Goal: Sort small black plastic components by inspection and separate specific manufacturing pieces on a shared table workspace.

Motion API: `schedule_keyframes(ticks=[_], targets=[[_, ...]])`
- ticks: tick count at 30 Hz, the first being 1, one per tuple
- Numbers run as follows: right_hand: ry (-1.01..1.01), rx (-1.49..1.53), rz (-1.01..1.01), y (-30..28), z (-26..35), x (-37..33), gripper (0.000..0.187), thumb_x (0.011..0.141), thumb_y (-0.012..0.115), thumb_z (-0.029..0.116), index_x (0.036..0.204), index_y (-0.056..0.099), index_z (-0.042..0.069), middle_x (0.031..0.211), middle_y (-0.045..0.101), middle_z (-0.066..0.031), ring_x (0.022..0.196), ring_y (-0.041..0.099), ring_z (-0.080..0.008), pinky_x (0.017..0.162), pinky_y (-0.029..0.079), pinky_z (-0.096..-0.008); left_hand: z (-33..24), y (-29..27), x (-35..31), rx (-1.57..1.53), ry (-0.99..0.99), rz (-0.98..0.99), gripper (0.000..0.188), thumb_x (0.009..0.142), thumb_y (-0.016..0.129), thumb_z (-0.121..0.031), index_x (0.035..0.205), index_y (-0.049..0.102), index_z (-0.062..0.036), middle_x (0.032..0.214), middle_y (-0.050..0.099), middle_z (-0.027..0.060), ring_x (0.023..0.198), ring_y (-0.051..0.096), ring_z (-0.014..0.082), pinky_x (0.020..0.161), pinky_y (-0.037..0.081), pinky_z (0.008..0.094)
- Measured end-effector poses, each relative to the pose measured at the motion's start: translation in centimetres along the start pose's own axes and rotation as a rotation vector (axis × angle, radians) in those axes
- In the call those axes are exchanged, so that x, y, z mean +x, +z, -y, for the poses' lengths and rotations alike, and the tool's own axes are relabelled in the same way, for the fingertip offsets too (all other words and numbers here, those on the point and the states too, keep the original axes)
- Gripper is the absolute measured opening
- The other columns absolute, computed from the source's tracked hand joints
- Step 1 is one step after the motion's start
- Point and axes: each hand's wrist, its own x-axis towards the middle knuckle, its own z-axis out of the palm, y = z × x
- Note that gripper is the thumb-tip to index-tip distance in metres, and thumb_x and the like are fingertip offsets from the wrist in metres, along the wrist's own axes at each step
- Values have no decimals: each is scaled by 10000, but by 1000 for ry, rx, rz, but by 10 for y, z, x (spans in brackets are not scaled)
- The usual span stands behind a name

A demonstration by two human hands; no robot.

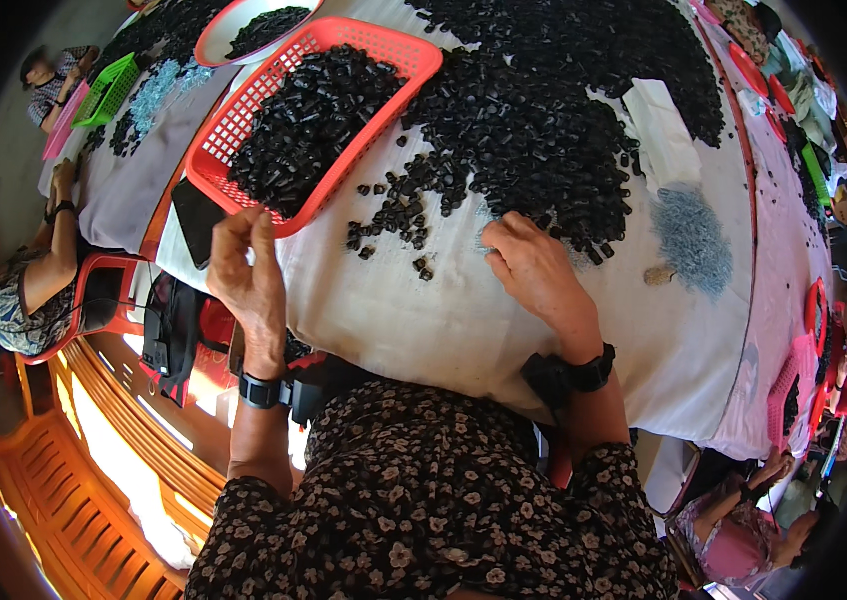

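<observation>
A floral shirt (413,500) fronts the bench (413,320) at its near edge. Black parts (543,120) heap toward its far edge, some in a red basket (423,60) by its left. Left fingers (261,230) nearly meet, right fingers (499,243) curl; I cannot tell what they hold.

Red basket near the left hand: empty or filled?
Largely filled: the red basket holds a heap of small black pieces, hiding most of its floor.

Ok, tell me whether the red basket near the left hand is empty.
No, the red basket holds a heap of small black pieces.
</observation>
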Motion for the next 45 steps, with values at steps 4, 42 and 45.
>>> schedule_keyframes(ticks=[4, 42, 45], targets=[[-7, -33, -52, 13, 2, 1, 88, 794, 577, 40, 871, 536, 27, 839, 488, -119, 815, 549, -297, 680, 458, -390, -8, 2, -22, -51, -6, 86, 96, 862, 621, -39, 931, 610, 27, 766, 609, 34, 660, 540, 79, 613, 446, 206], [-32, 117, -575, 7, 2, 9, 113, 770, 637, 12, 858, 569, 30, 762, 515, -91, 661, 560, -250, 570, 470, -333, -27, 81, -24, 304, 442, 547, 213, 750, 613, 15, 961, 585, 1, 886, 587, 162, 828, 573, 342, 728, 479, 397], [-19, 128, -550, 6, 2, 9, 116, 770, 634, 11, 864, 571, 36, 766, 518, -90, 669, 566, -250, 577, 477, -326, -31, 102, -23, 389, 541, 726, 258, 737, 595, -5, 995, 606, -14, 982, 596, 161, 874, 567, 330, 800, 473, 377]])
